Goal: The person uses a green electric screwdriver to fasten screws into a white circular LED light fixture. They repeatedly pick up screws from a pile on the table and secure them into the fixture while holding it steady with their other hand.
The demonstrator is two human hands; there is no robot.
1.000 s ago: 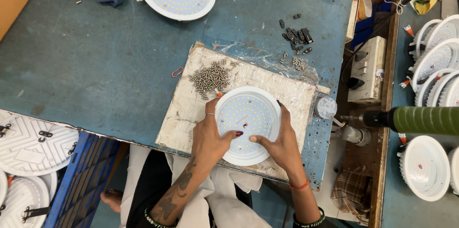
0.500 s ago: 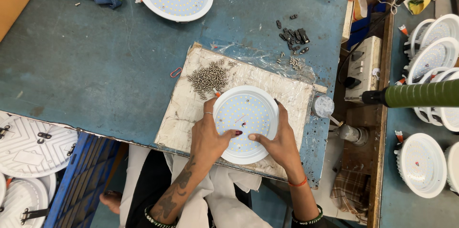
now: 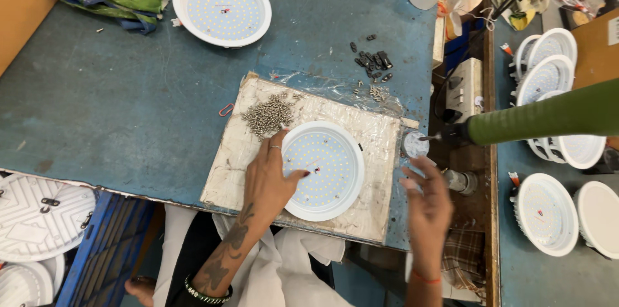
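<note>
On the blue bench (image 3: 129,107) mid-frame, our left hand (image 3: 271,178) presses flat the light, rigid, fragile lamp (image 3: 320,170), best gripped by its rim, while our right hand (image 3: 427,207) hovers open, empty.

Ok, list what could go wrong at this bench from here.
The left hand alone steadies the round LED light panel while the right hand is off it, so the panel might slide on the plastic-wrapped board. The loose heap of screws beside the left hand's fingers could be scattered. The hanging green-handled screwdriver could swing into the right hand.
</note>
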